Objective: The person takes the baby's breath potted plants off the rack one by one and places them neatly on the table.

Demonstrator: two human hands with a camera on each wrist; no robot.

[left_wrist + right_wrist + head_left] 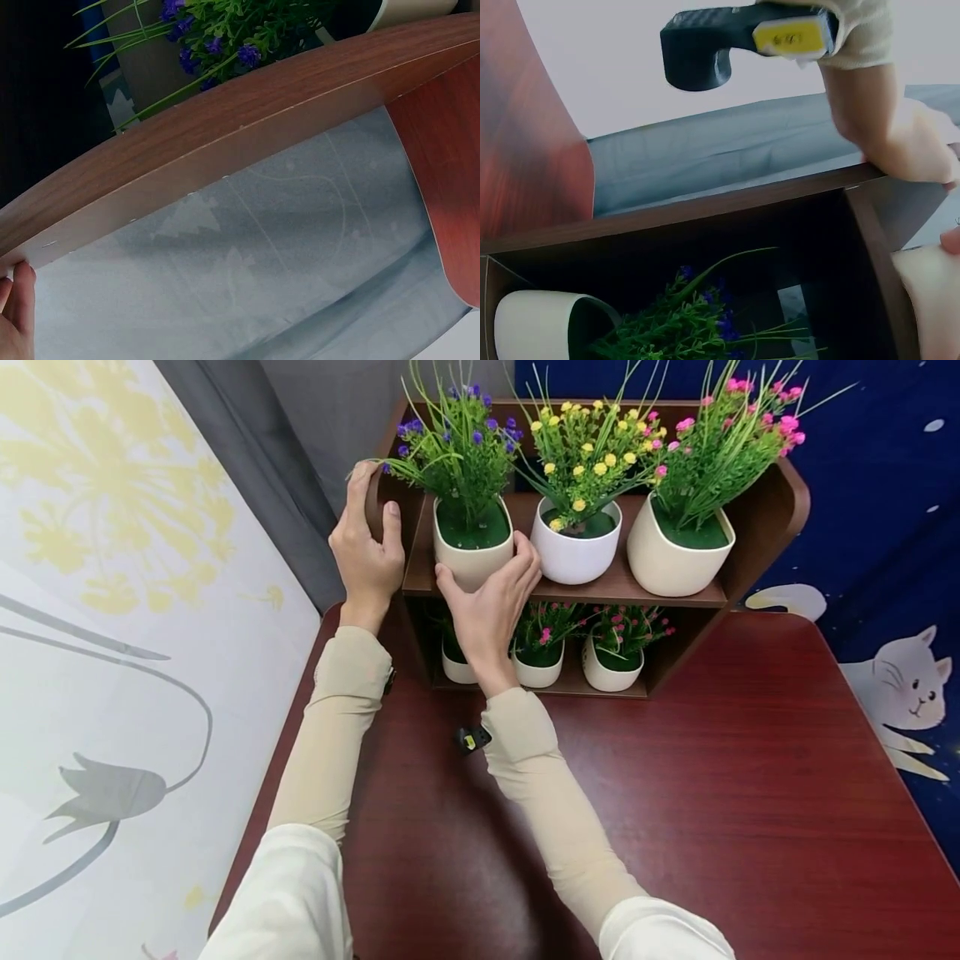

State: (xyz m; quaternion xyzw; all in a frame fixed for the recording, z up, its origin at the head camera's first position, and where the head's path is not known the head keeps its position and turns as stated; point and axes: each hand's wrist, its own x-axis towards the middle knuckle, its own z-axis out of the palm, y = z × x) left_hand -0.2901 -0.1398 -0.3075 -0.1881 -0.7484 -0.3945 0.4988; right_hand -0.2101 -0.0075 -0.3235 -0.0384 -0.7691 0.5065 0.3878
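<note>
A brown two-tier shelf (pixel 570 592) stands on the table. My left hand (pixel 369 547) holds its left side panel (pixel 255 124), fingertips against the outer face and thumb on the inner side. My right hand (pixel 491 610) grips a cream flower pot (pixel 474 562) at the left of the upper tier, thumb on one side and fingers on the other. Purple flowers (pixel 477 437) and grass grow from this pot. Beside it stands a white pot (pixel 576 560) with yellow flowers, then another cream pot (pixel 678 564) with pink flowers.
Several smaller pots, such as this cream one (pixel 613 672), sit on the lower tier; the right forearm partly covers the left one (pixel 536 330). The dark red table (pixel 675 793) extends in front. A white patterned panel (pixel 150 652) borders its left side, and grey curtain (pixel 292 452) hangs behind.
</note>
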